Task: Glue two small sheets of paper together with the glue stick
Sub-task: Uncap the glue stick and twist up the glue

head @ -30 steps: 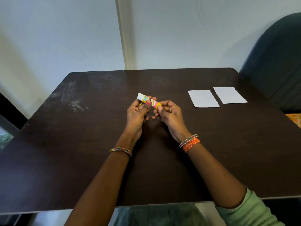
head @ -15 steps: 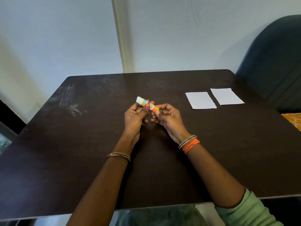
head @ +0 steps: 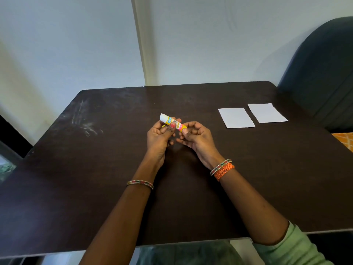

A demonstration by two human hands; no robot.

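Dark brown table (head: 95, 188) against a pale wall (head: 57, 44), faint whitish scuffs on its far-left part; dark upholstered chair back (head: 321, 69) at the right edge; an orange patterned bit of something at the right edge just below it, cannot tell what.

Both hands up over the middle of the table, close together, sharing the glue stick (head: 172, 122); stick lies tilted, white end up and to the left, yellow end down to the right; label yellow, blue and pink. Left hand (head: 159, 137) grips the stick's middle, thumb with a red nail on top, fingers curled behind; right hand (head: 196, 136) pinches the yellow end between thumb and forefinger, other fingers loosely curled; cannot tell whether the cap is on or off.

Two small white sheets lie flat on the table's far-right part, well apart from the hands; left sheet (head: 236, 117) and right sheet (head: 267, 112) side by side, a narrow gap between, not overlapping.

Bangle (head: 140, 183) on left wrist; bangle plus orange braided band (head: 223, 171) on right wrist; light green sleeve (head: 294, 249) on right arm.
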